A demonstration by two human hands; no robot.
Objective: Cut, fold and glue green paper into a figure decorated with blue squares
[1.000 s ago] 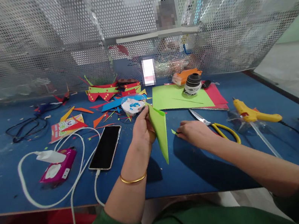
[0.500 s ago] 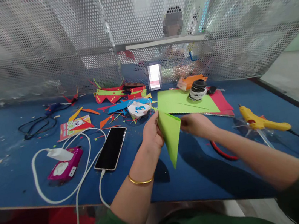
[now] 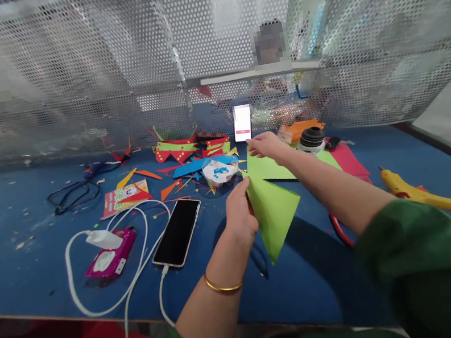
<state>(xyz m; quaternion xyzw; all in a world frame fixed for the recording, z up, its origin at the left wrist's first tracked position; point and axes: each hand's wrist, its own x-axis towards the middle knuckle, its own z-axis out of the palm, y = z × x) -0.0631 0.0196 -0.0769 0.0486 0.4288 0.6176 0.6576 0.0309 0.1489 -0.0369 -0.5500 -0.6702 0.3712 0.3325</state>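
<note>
My left hand (image 3: 240,212) is closed on a folded sheet of lime-green paper (image 3: 278,212), pinching its left edge, with the pointed end hanging down above the blue table. My right hand (image 3: 269,147) holds nothing that I can see and is stretched forward over flat green sheets (image 3: 269,170). Its fingertips are at the lower edge of a small upright phone (image 3: 242,123) with a lit screen; whether they touch it I cannot tell. Just left of the folded paper stands a clear round dish (image 3: 220,171) with white and blue stuff in it.
A dark phone (image 3: 178,233) on a white cable lies beside a purple socket box (image 3: 112,256). Paper scraps and red-green cut-outs (image 3: 177,150) lie at the back. A yellow glue gun (image 3: 424,194) rests right. Behind a perforated metal screen (image 3: 102,51) is another person.
My right hand has left the folded paper and moved forward and up to the small phone. The paper stays in my left hand, its broad side now turned more towards me.
</note>
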